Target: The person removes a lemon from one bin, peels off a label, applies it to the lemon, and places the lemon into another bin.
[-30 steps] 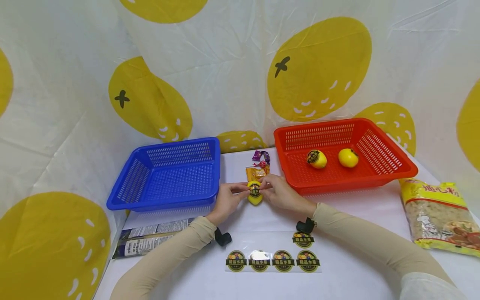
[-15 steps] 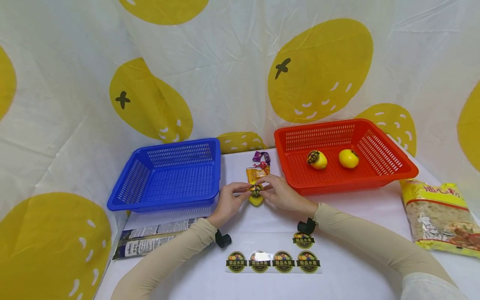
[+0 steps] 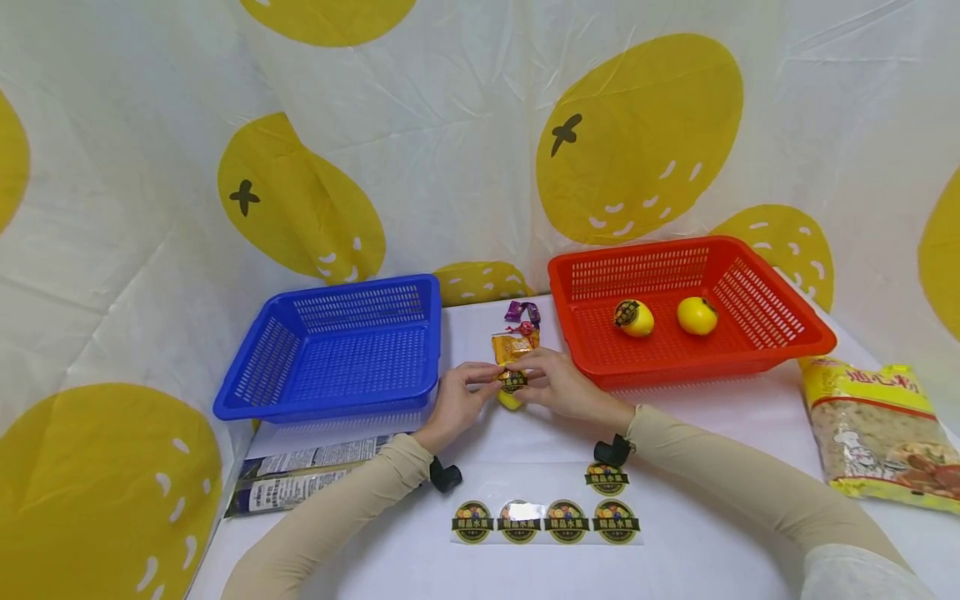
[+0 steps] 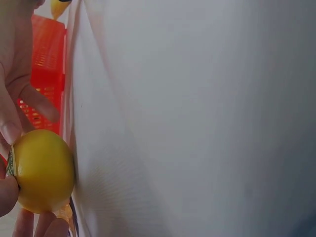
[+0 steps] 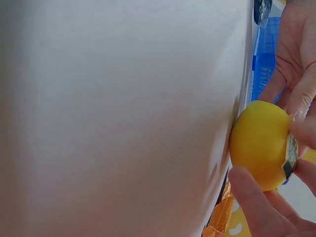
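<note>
Both hands meet at a yellow fruit (image 3: 509, 401) low over the white table, in the middle of the head view. A round black-and-gold sticker (image 3: 513, 381) lies against the fruit's near side. From the left, my left hand (image 3: 459, 402) grips the fruit, its thumb at the sticker's edge. My right hand (image 3: 561, 386) holds it from the other side, its fingertips at the sticker's upper and right edge. In the left wrist view the fruit (image 4: 45, 170) looks smooth and round. The right wrist view shows the sticker (image 5: 291, 155) along the fruit's side, between fingertips.
A red basket (image 3: 693, 367) at the right holds two yellow fruits, one stickered (image 3: 634, 317). A blue basket (image 3: 330, 408) stands left. Candy wrappers (image 3: 514, 346) lie behind the hands, a sticker sheet (image 3: 547, 487) in front. Dark packets (image 3: 292, 487) lie left, a pasta bag (image 3: 877, 433) right.
The sticker has shifted slightly right and tilted on the fruit. The right fingers have come a little further over the fruit's top. Otherwise both hands keep their place.
</note>
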